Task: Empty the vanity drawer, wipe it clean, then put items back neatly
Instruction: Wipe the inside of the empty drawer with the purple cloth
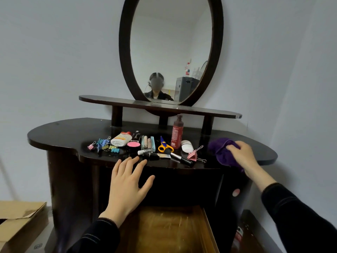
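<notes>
The wooden drawer stands pulled out below the dark vanity top, and its bottom shows bare. My left hand hovers open above it, fingers spread toward the front edge of the top. My right hand grips a purple cloth lying on the right side of the top. Spread across the top are coloured binder clips, a white bottle, a pink compact, yellow-handled scissors, a red bottle, a white jar, a makeup brush and a pink clip.
An oval mirror rises behind a raised shelf at the back of the vanity. A cardboard box sits on the floor at the lower left. The wall closes in on the right.
</notes>
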`<move>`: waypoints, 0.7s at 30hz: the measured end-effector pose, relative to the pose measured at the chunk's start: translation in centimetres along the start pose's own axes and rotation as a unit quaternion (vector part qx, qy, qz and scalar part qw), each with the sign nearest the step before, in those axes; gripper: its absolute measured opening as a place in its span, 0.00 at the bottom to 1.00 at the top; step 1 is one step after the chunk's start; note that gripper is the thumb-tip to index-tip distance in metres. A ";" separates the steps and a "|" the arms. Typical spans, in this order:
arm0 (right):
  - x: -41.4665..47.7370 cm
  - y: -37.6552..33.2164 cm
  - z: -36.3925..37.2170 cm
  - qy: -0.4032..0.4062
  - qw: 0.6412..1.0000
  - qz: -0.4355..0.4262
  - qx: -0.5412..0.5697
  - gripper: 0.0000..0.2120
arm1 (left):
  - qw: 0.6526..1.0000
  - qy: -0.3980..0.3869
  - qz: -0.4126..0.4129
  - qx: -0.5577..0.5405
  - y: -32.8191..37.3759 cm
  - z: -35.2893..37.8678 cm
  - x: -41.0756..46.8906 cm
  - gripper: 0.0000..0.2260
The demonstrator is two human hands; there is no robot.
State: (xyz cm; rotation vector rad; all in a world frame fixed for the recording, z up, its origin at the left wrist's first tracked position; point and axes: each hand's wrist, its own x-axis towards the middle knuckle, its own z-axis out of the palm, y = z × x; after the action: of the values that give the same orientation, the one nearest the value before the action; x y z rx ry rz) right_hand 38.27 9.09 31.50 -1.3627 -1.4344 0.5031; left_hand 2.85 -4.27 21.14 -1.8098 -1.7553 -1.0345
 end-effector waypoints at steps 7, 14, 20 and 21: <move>-9.5 -6.0 -1.5 -0.071 0.983 -0.046 0.164 0.04 | 0.980 -0.037 -0.044 -0.192 2.8 -3.5 -2.5 0.15; -18.8 -4.8 6.6 -0.216 0.949 0.031 0.229 0.04 | 0.791 -0.152 -0.219 -0.550 6.6 -5.9 -8.3 0.16; -26.3 -0.6 12.4 -0.253 0.948 0.065 0.183 0.10 | 0.496 -0.305 -0.457 -0.673 4.7 -4.2 -12.8 0.25; -27.4 0.1 13.0 -0.266 0.947 0.067 0.167 0.12 | 0.474 -0.300 -0.482 -0.673 4.2 -3.7 -13.2 0.25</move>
State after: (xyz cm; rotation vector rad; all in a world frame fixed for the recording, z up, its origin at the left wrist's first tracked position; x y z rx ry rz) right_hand 21.72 -11.13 16.06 -1.0943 -1.5900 1.2186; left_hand 7.05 -16.31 14.55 -1.6993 -2.8304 -3.3638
